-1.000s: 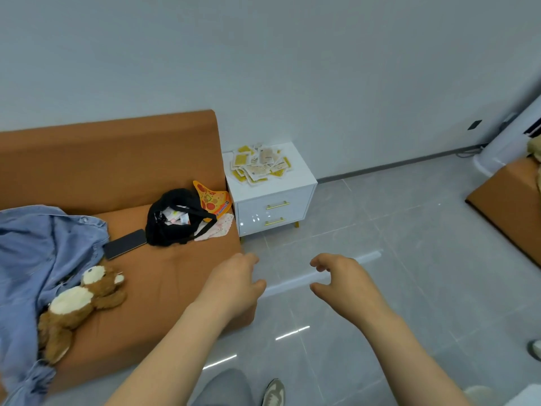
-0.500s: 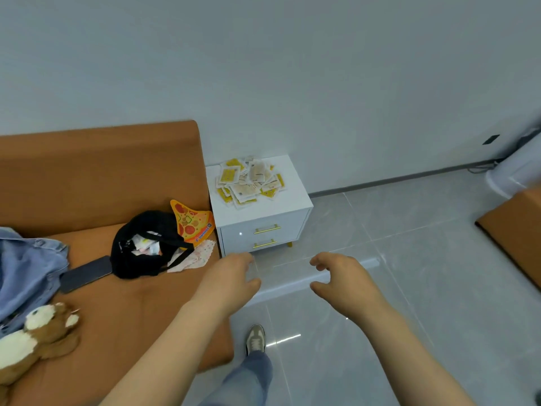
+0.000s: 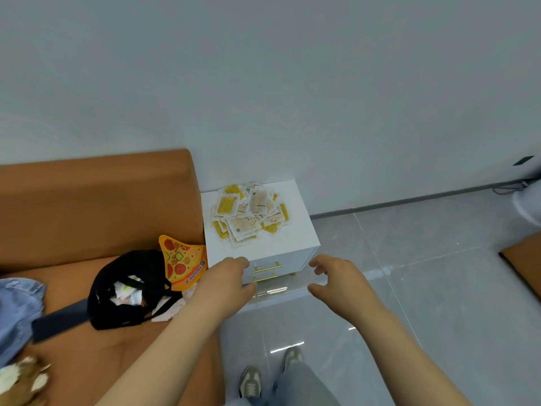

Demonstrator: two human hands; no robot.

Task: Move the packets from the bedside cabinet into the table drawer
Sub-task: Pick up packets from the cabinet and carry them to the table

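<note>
Hidden: our left hand [image 3: 225,284] covers the cabinet [image 3: 295,230] front's left corner.
Packets [image 3: 250,213]: one overlapping heap atop it; we cannot count them.
Hands: two; right hand [image 3: 339,284] alongside, both empty, fingers loosely curled.
Handles [image 3: 266,268]: two.

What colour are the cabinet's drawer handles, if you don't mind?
Gold, on the white cabinet; head view.

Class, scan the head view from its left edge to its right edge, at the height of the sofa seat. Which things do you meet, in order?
Blue denim garment → black bag → pizza-slice pouch → white bedside cabinet → orange seat corner.
</note>
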